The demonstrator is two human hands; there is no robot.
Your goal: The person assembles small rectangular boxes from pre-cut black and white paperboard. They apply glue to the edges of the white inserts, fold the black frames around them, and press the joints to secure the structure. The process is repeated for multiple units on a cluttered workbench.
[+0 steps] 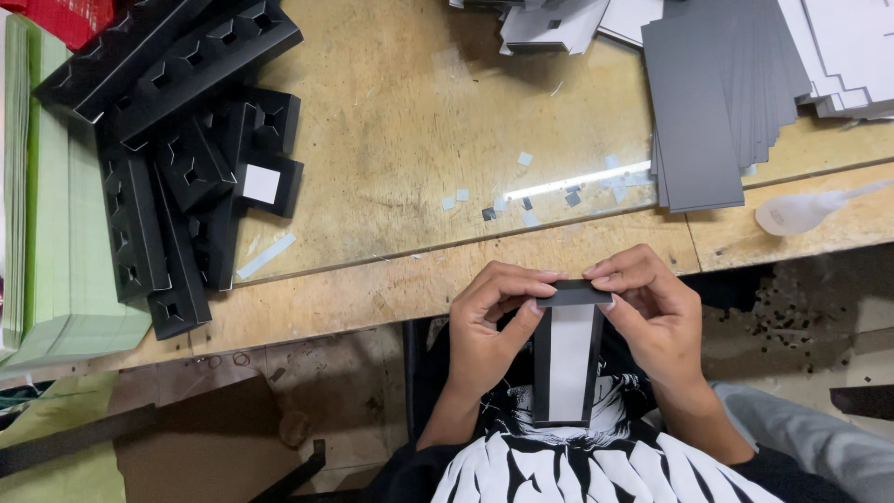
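We see black card strip (565,363) with white centre panel held upright below table (410,186) edge, over our lap. Left hand (486,331) fingers (521,279) pinch strip's folded top flap from left; right hand (647,312) fingers (610,275) pinch same flap from right. Strip hangs down between both wrists. Far left of strip: pile of folded black card inserts (177,158) on table. Up right of strip: stack of grey sheets (708,102), clear dropper bottle (801,210).
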